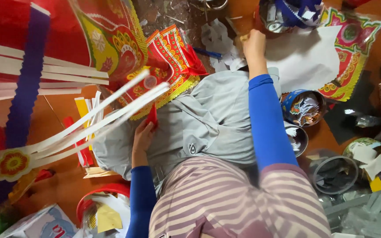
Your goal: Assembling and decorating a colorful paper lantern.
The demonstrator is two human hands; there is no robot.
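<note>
Red paper scrap (pixel 152 115) pinched in left hand (pixel 143 137) fingers; right hand (pixel 253 43) fingers grip cannot tell, near white sheet (pixel 307 59).

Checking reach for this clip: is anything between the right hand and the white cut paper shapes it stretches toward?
Nothing visible does. The right hand is already at the edge of the white cut paper shapes on the floor, with no object between them. The blue pen lies just beside, not across the path. The left hand pinches a red paper piece.

blue pen (pixel 209 53) on the floor, round tin of paper cutouts (pixel 303 108), white paper sheet (pixel 307 59), purple scalloped strip (pixel 25 88)
</note>
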